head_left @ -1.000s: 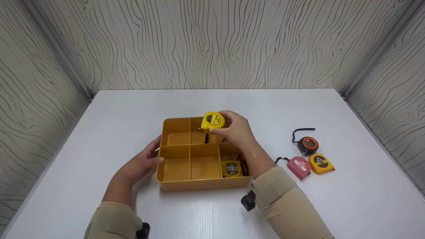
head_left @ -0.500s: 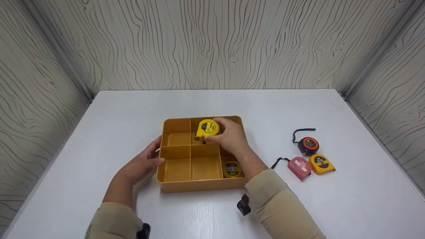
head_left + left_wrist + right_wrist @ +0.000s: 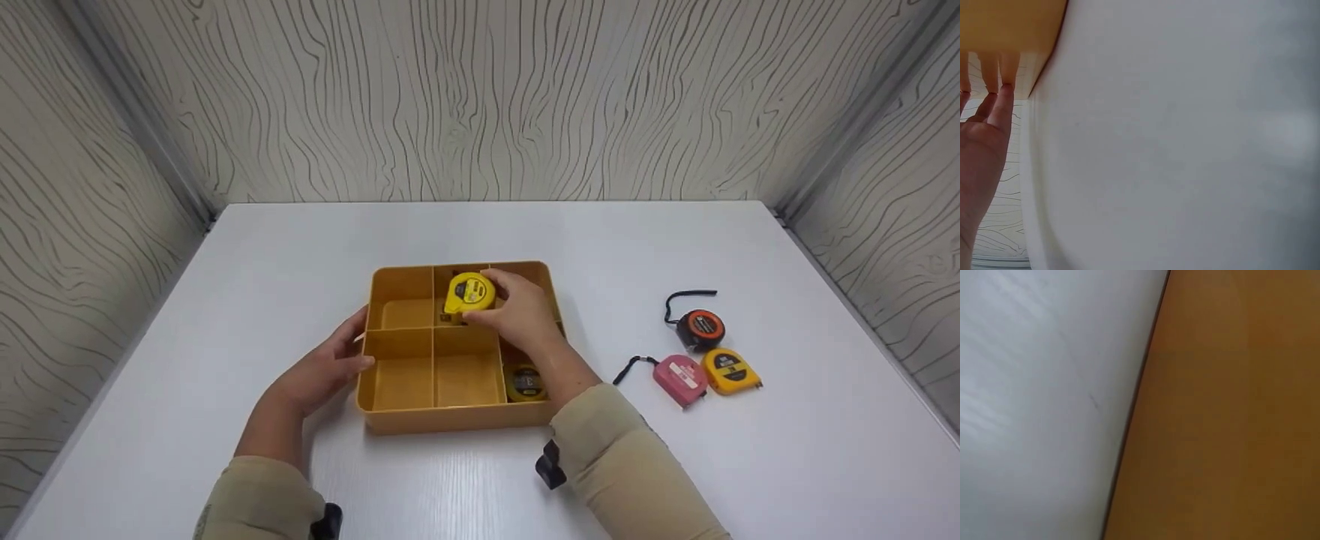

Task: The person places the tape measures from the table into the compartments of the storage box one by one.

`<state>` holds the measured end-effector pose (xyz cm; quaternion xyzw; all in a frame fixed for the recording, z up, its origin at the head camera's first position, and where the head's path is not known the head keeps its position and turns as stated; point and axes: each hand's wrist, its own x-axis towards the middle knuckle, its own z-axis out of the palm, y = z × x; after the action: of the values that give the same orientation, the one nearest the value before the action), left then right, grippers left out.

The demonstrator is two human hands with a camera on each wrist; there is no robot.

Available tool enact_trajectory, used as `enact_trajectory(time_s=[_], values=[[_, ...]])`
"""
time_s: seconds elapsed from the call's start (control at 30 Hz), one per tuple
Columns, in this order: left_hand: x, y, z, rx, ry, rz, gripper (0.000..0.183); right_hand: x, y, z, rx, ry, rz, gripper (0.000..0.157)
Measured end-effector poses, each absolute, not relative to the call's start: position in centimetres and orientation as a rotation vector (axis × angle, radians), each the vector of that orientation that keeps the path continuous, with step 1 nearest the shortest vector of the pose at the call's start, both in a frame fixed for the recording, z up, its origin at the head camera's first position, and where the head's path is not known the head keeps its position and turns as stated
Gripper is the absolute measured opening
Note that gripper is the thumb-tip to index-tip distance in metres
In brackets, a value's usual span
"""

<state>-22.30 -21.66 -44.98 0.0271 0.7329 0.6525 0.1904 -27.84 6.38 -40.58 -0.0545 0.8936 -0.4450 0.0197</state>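
A mustard-yellow divided box (image 3: 450,420) sits mid-table in the head view. My right hand (image 3: 521,311) pinches a yellow tape measure (image 3: 471,291) between thumb and fingers, inside or just over the back middle compartment. Whether it touches the bottom is hard to tell. My left hand (image 3: 319,375) rests against the box's left side; in the left wrist view its fairly straight fingers (image 3: 1002,109) touch the outer wall. A yellow-and-black tape measure (image 3: 526,382) lies in the front right compartment, partly behind my right wrist. The right wrist view shows only box wall (image 3: 1213,410) and table.
Right of the box lie three more tape measures: a black-and-orange one (image 3: 702,330) with a strap, a pink one (image 3: 680,379) with a cord, and an orange-yellow one (image 3: 730,370). Wood-patterned panels (image 3: 480,97) stand around the white table (image 3: 300,240).
My right hand has brought the yellow tape measure slightly left and down, into or closer to the back middle compartment. The left hand stays at the box's side.
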Motion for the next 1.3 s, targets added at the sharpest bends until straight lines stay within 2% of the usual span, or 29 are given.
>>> enact_trajectory(time_s=[0.3,0.57,0.87,1.3], values=[[-22.5,-21.6,-45.2,0.072,2.070,1.822,0.080,-28.3,6.1,-40.5,-0.155,2.846,-1.214,0.063],[-22.4,-21.6,-45.3,0.103,2.062,1.828,0.081,-28.3,5.9,-40.4,-0.155,2.837,-1.090,0.067],[-22.3,-21.5,-45.2,0.068,2.081,1.802,0.083,-28.5,6.2,-40.1,-0.131,2.715,-1.130,0.056],[-22.4,-21.7,-44.9,0.038,2.107,1.768,0.081,-28.7,7.1,-39.8,-0.150,2.652,-1.281,0.055]])
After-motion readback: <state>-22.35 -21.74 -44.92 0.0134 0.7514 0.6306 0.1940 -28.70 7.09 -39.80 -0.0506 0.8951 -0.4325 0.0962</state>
